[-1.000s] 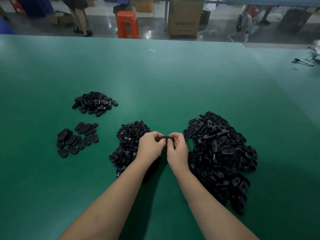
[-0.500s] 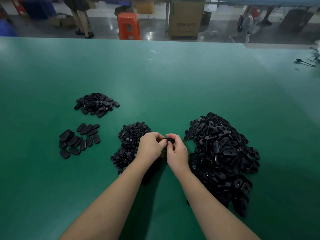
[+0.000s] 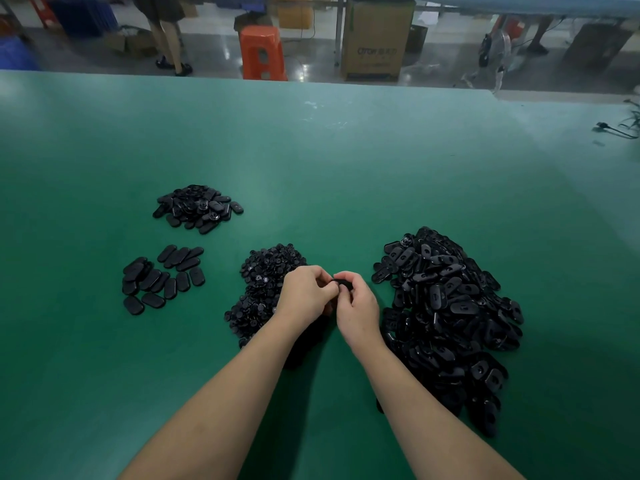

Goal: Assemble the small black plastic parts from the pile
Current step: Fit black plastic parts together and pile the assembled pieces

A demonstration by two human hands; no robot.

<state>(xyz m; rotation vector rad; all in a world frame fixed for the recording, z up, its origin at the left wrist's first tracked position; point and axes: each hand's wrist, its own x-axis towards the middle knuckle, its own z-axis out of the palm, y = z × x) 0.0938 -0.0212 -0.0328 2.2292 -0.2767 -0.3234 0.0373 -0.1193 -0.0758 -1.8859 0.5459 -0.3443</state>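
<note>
A: Both hands meet at the middle of the wide green surface (image 3: 346, 161). The left hand (image 3: 304, 294) has its fingers curled, tips pinching a small black plastic part (image 3: 343, 283).

B: And the right hand (image 3: 358, 306) pinches the same part from the other side, thumbs nearly touching.

A: Just left of the hands lies a heap of small round black plastic pieces (image 3: 265, 271). On the right, the big pile of oblong black plastic shells (image 3: 446, 306).

B: Further left, a flat cluster of smooth black oval pieces (image 3: 161, 277), with a smaller black mound (image 3: 197, 207) behind it.

A: An orange plastic stool (image 3: 261, 51) stands beyond the far edge.
</note>
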